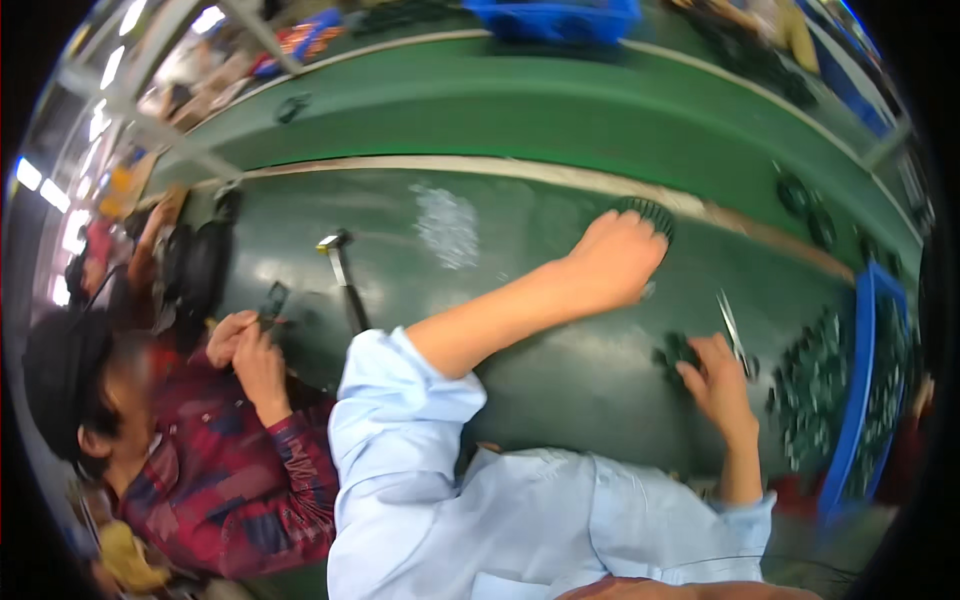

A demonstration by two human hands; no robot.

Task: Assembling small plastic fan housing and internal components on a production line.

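My left hand (615, 255) stretches across to the far side of the green table. Its fingers curl down at a dark round ribbed piece (648, 212), which the hand partly covers. Closer to me, my right hand (718, 385) pinches a small dark green part (676, 354) between thumb and fingers; blur hides the part's exact shape. Just beyond the right hand lies a pair of scissors or tweezers (733, 325), with slim silvery metal and a dark end.
A hammer (345, 275) lies left of my left forearm, near white marks (446, 228) on the tabletop. Many small dark parts (812, 390) are heaped at right beside a blue bin (850, 400). At left, a co-worker in a checked shirt (230, 470) handles a small dark piece (273, 300).
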